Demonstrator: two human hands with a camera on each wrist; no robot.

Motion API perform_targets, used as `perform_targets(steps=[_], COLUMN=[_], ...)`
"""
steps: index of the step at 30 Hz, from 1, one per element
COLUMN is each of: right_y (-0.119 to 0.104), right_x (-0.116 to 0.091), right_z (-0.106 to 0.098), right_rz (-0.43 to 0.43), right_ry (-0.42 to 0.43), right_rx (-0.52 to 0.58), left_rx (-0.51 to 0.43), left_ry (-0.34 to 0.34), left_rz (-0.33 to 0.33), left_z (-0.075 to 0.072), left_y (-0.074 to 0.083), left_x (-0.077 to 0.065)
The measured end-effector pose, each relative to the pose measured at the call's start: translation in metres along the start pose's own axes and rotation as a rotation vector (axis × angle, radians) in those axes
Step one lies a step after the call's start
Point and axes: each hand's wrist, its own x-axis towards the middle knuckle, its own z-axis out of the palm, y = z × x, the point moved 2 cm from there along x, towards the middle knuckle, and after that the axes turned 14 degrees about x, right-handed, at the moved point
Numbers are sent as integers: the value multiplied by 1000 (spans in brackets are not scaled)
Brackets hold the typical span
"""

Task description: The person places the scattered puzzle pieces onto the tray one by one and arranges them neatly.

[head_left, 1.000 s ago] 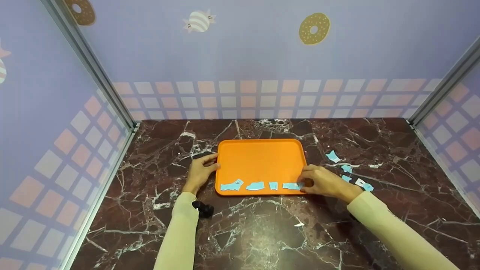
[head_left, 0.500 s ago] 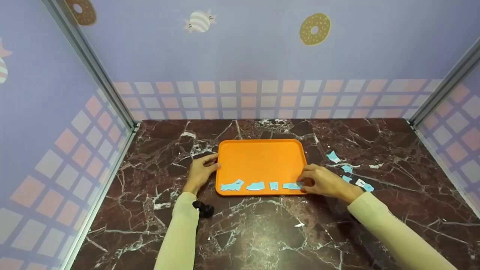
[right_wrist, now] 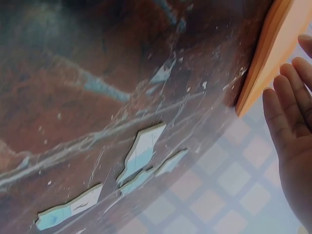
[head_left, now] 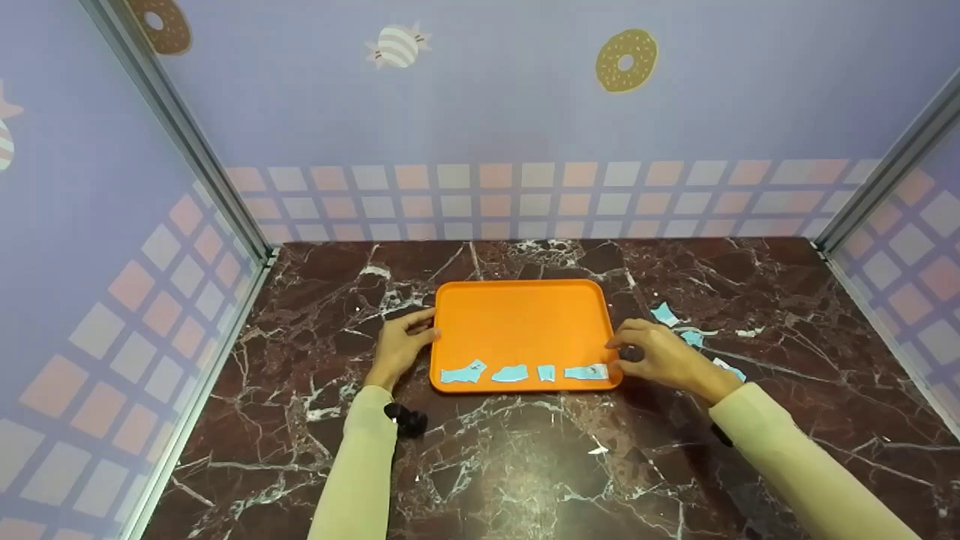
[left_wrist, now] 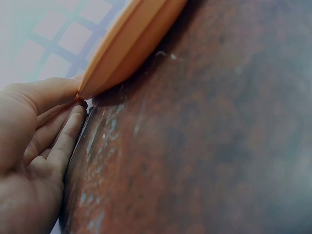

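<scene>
On the marble table (head_left: 525, 465), four blue paper scraps (head_left: 517, 372) line the orange tray's (head_left: 517, 322) near edge, left hand (head_left: 401, 346) pressing its side, right hand (head_left: 660, 356) loose-fingered and empty beside it, so any nudge could scatter them.

tray (left_wrist: 127, 46): mostly cut off in left wrist view | right hand (right_wrist: 292, 122): cropped at edge

One orange tray (head_left: 517, 315), four blue paper scraps (head_left: 511, 373) on it, two hands (head_left: 401, 346)
</scene>
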Motion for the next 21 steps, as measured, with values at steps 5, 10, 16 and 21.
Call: perform_targets(steps=[5, 10, 16, 21], right_y=[2, 3, 5, 7], right_x=[-5, -11, -19, -25], right_z=[-6, -13, -21, -26], right_rz=[10, 14, 47, 83], right_ry=[25, 42, 58, 71], right_rx=[13, 17, 16, 5], left_rx=[-6, -2, -6, -1], left_ry=[-1, -2, -2, -2], left_rz=[-1, -2, 2, 8], left_z=[0, -1, -1, 0], left_y=[0, 1, 1, 1], left_x=[0, -2, -2, -1])
